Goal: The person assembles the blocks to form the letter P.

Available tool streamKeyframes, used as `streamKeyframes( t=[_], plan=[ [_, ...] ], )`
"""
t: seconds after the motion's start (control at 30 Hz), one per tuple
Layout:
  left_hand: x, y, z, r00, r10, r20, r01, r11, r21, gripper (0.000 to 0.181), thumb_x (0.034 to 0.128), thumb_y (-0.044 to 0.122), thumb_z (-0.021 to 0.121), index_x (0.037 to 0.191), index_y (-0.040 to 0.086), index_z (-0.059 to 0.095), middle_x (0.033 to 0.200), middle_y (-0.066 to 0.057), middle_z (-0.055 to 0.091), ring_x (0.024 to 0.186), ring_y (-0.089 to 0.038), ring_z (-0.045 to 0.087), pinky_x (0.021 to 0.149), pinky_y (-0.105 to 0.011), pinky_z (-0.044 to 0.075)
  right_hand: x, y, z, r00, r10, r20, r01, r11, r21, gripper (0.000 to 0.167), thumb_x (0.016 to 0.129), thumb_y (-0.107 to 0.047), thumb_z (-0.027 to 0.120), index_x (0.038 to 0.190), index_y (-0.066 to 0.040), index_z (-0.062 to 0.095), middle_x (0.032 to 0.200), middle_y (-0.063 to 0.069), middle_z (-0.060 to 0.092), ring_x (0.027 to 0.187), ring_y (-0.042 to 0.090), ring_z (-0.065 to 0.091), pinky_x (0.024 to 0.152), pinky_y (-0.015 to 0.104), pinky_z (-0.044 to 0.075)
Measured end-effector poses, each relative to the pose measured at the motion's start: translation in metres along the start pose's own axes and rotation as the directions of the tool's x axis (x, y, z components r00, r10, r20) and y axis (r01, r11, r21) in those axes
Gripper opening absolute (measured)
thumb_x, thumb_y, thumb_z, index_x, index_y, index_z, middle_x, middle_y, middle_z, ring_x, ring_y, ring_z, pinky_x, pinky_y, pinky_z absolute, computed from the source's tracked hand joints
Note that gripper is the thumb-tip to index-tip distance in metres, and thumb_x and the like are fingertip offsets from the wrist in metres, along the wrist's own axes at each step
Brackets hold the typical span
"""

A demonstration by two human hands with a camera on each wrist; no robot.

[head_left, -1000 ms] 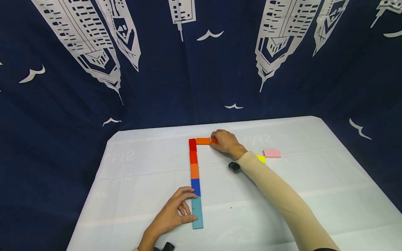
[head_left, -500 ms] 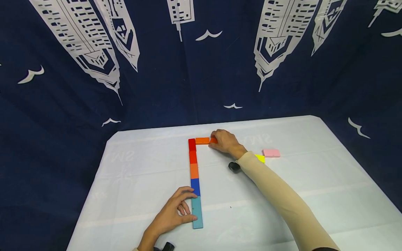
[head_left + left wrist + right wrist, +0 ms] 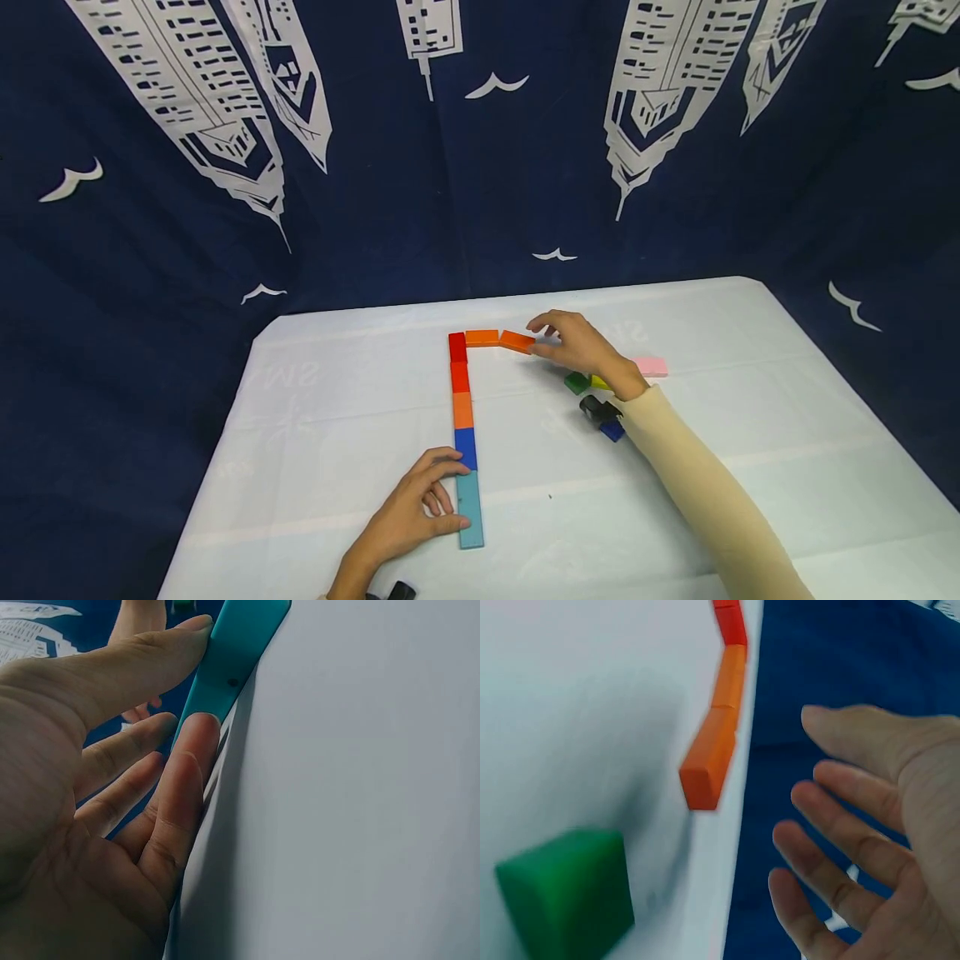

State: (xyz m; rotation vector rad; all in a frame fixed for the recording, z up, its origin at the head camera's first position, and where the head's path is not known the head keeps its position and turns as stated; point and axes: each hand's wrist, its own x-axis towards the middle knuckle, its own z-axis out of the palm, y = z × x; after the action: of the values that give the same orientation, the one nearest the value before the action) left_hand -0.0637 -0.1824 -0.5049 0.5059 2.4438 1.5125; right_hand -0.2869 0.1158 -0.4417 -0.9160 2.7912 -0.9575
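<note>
A teal block (image 3: 472, 500) forms the near end of a straight row on the white table. My left hand (image 3: 412, 510) touches its left side with the thumb and fingertips set apart, also seen up close in the left wrist view. Beyond it lie a blue block (image 3: 466, 448), an orange block (image 3: 462, 411) and two red blocks (image 3: 459, 377). At the far end the line turns right with one orange block (image 3: 482, 338), then a slightly angled orange block (image 3: 515, 342). My right hand (image 3: 573, 343) hovers beside that angled block with loosely spread fingers, holding nothing.
Under and around my right wrist lie a green block (image 3: 577, 382), a partly hidden yellow block (image 3: 598, 382), a pink block (image 3: 651, 367) and a dark blue block (image 3: 612, 430). A navy cloth with white prints (image 3: 450, 208) hangs behind the table (image 3: 300, 467).
My right hand has let go of the second orange block and drawn back to the right. That block now lies angled, and the green and blue blocks show. My left hand has stayed in place.
</note>
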Motion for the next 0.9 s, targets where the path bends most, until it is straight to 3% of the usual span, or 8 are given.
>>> streamKeyframes(
  t=[0.17,0.33,0.63,0.9],
  plan=[
    [-0.002,-0.002,0.001,1.000,-0.001,-0.003,0.001,1.000,0.002,0.056,0.0796,0.029,0.086,0.129,0.016,0.063,0.147,-0.002,0.044,0.077,-0.005,0.062,0.069,-0.022,0.054,-0.028,0.009,-0.012,0.997,-0.067,-0.030,0.069,0.996,0.063,0.035,0.091,-0.017,0.074,0.123,-0.004,0.067,0.121,0.016,0.068,0.106,0.034,0.064,0.094,0.052,0.052],
    [-0.002,-0.002,0.002,1.000,-0.006,-0.007,0.006,1.000,-0.005,0.055,0.0795,0.028,0.086,0.129,0.015,0.063,0.147,-0.004,0.045,0.077,-0.005,0.062,0.069,-0.022,0.054,-0.052,0.022,-0.025,0.996,-0.068,-0.057,0.070,0.996,0.046,0.035,0.091,-0.014,0.075,0.123,-0.004,0.066,0.123,0.017,0.068,0.108,0.038,0.063,0.094,0.055,0.052],
    [-0.002,-0.001,0.002,1.000,-0.022,-0.002,0.022,1.000,-0.002,0.056,0.0793,0.029,0.086,0.129,0.017,0.063,0.148,-0.002,0.044,0.077,-0.006,0.062,0.070,-0.022,0.054,-0.089,0.043,-0.045,0.993,0.094,-0.068,-0.090,0.994,0.060,0.036,0.093,-0.016,0.073,0.126,-0.006,0.065,0.129,0.016,0.065,0.115,0.039,0.061,0.098,0.059,0.048],
    [-0.001,0.001,0.001,1.000,-0.004,-0.001,0.004,1.000,-0.008,0.055,0.0801,0.029,0.086,0.129,0.018,0.063,0.148,-0.003,0.044,0.077,-0.006,0.062,0.070,-0.023,0.054,-0.112,0.066,-0.061,0.970,0.236,-0.056,-0.230,0.969,0.090,0.041,0.093,-0.017,0.071,0.131,-0.004,0.062,0.136,0.019,0.060,0.122,0.041,0.054,0.103,0.062,0.041]
  ],
)
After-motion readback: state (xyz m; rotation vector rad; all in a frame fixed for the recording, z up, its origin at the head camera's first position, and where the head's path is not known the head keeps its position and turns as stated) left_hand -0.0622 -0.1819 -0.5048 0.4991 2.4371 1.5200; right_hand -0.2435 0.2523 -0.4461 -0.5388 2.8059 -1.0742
